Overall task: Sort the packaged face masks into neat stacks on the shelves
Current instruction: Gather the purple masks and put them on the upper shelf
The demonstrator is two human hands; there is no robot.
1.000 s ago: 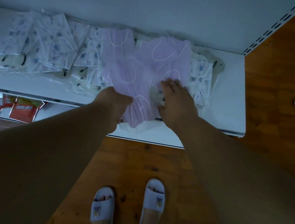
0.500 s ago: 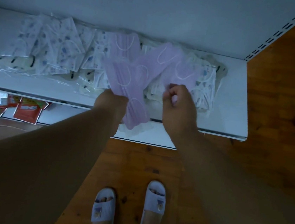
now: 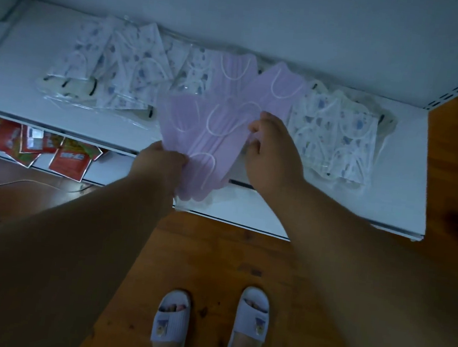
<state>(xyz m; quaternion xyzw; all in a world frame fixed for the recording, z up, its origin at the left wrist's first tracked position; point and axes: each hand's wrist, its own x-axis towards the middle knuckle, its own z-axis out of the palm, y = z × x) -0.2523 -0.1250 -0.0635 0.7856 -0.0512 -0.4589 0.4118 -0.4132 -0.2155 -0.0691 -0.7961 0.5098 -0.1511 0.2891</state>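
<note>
Lilac packaged face masks (image 3: pixel 206 139), several fanned together with white ear loops showing through clear wrap, are held above the front edge of the white shelf (image 3: pixel 20 64). The left hand (image 3: pixel 157 166) grips the fan at its lower corner, fingers curled round the packs. The right hand (image 3: pixel 273 152) pinches the fan's right edge between thumb and curled fingers. Two more lilac packs (image 3: pixel 277 89) lie flat on the shelf behind the held fan, overlapping one another.

On the shelf left of the fan, a loose spread of white masks with blue print (image 3: pixel 128 67) lies in overlapping disorder, not squared. On the shelf right of the fan, a second group of blue-printed masks (image 3: pixel 338 134) sits in a rough pile, close to the right hand. No wording on any mask wrap is legible.

Below the shelf and to its left, red sachets (image 3: pixel 70 161) lie scattered on a lower shelf; their white label panels carry print too blurred to read.

On the wooden floor (image 3: pixel 212 257) in front of the shelf, two white slippers (image 3: pixel 251 315) each bear a small emblem, detail indistinct.
</note>
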